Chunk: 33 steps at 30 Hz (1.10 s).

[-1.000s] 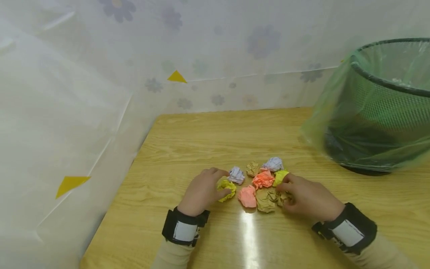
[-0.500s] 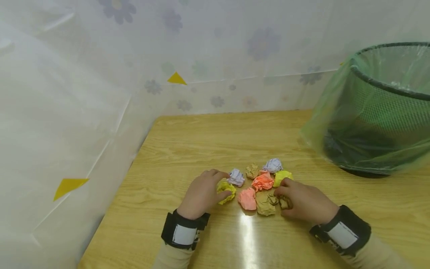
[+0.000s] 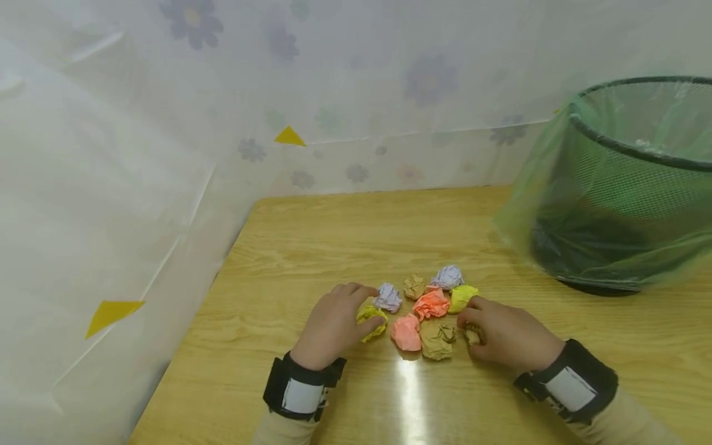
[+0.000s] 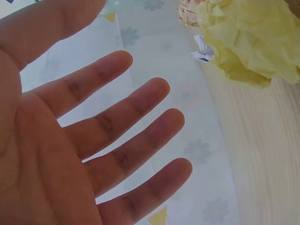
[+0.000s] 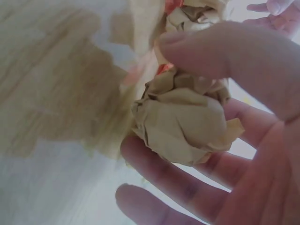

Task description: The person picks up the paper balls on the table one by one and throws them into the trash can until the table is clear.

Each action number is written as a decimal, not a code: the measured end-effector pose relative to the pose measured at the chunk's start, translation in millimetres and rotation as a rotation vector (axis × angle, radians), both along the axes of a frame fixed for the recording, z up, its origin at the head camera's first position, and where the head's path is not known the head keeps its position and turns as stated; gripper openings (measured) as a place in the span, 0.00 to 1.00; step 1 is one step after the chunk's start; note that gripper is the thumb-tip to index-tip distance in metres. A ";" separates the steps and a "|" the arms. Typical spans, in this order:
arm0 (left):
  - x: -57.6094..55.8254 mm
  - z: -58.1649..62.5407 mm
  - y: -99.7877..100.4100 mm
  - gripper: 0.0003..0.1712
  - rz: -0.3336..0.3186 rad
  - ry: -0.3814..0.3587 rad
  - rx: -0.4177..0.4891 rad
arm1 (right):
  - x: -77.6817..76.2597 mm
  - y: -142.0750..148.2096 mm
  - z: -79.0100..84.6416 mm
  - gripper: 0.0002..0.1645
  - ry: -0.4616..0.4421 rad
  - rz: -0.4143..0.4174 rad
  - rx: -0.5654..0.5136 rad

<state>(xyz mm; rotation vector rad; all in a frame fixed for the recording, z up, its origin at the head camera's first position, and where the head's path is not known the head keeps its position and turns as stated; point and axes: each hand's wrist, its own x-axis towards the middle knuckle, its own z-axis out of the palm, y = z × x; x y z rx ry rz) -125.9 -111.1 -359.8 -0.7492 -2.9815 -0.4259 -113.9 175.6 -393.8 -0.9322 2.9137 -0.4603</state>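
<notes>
On the wooden table lies a loose cluster of crumpled paper balls. My right hand (image 3: 508,330) holds a small brown paper ball (image 5: 183,122) at the cluster's right side, thumb on one side and fingers on the other. A larger brown ball (image 3: 436,341) and a bright yellow ball (image 3: 463,298) lie close to those fingertips. My left hand (image 3: 336,324) is spread at the left side, its thumb reaching over a yellow ball (image 3: 367,321). In the left wrist view its fingers (image 4: 140,101) are straight and apart, with yellow paper (image 4: 253,42) at the upper right.
Pink (image 3: 406,334) and orange-red (image 3: 431,303) balls lie mid-cluster, with two whitish balls and another brown one behind. A mesh bin (image 3: 617,145) lined with a green bag stands at the right. A patterned sheet (image 3: 356,80) hangs behind the table.
My right hand has drawn back slightly from the right yellow ball, uncovering more of it. The small brown ball now sits a bit apart from the larger one. My left hand stays almost still.
</notes>
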 end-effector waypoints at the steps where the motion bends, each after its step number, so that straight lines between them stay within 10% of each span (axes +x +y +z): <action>1: 0.1 0.3 0.4 0.26 0.001 -0.005 0.004 | 0.3 0.8 1.0 0.16 -0.002 -0.004 -0.001; 33: -5.6 25.7 -0.5 0.24 -0.036 0.078 0.110 | 15.7 41.3 91.3 0.15 0.128 -0.141 -0.071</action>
